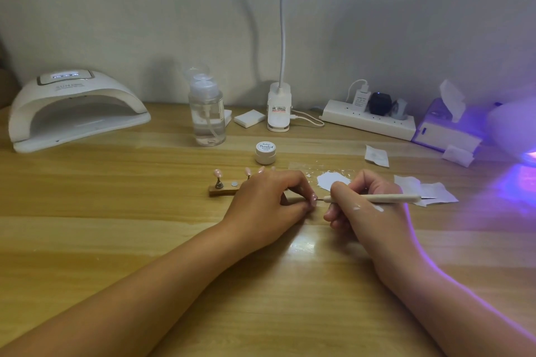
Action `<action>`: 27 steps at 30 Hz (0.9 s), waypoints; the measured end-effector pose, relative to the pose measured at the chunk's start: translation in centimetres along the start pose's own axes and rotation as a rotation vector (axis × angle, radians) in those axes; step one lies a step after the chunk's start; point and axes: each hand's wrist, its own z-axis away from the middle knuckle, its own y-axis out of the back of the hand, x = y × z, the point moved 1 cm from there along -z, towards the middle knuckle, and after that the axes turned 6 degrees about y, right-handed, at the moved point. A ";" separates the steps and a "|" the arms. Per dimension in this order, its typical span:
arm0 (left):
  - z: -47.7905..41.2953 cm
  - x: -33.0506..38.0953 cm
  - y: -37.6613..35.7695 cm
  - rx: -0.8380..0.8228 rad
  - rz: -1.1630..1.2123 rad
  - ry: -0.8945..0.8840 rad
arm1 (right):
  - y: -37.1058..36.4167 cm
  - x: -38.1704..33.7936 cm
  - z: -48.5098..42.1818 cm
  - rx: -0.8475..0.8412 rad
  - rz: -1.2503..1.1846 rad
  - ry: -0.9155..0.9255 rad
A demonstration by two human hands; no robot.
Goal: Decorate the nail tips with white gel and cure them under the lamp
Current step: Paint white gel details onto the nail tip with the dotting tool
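Two bare hands are working close together, near the middle of the light wooden table (116, 226), a narrow gap apart and not touching. The left hand (269, 200) is curling its fingers and pinching a small pink nail tip (314, 200) at its fingertips; whatever is supporting the tip is hidden by the fingers. The right hand (362, 206) is gripping a slender pale dotting tool (374, 198) like a pen, the shaft lying nearly level and pointing left. Its metal point is sitting at the right edge of the nail tip; actual contact cannot be confirmed. White smears (377, 208) are showing on the back of the right hand.

Just beyond the left hand, a short wooden holder strip (223, 190) is carrying more pink nail tips on small stands (217, 173); its right part is hidden by the hand. Farther back, a small round white gel jar (265, 152) is standing with its lid on. Beyond the right hand, a patch of white gel (333, 180) is lying spread on a clear sheet.

At the far left, a white arched curing lamp (78, 109) is standing with its display lit. A clear pump bottle (207, 113), a white clip-lamp base (279, 110), a white power strip (368, 122) and a tissue box (446, 130) are lining the far edge. White wipes (429, 193) are lying to the right, and violet light (522, 159) is spilling in from the right edge.
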 end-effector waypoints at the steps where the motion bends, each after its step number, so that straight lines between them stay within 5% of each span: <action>1: 0.0 0.0 0.0 0.001 -0.002 -0.004 | 0.1 0.0 0.0 0.010 -0.010 0.000; 27: 0.1 0.1 0.1 0.003 0.002 -0.016 | 0.2 0.2 0.0 0.007 -0.016 0.021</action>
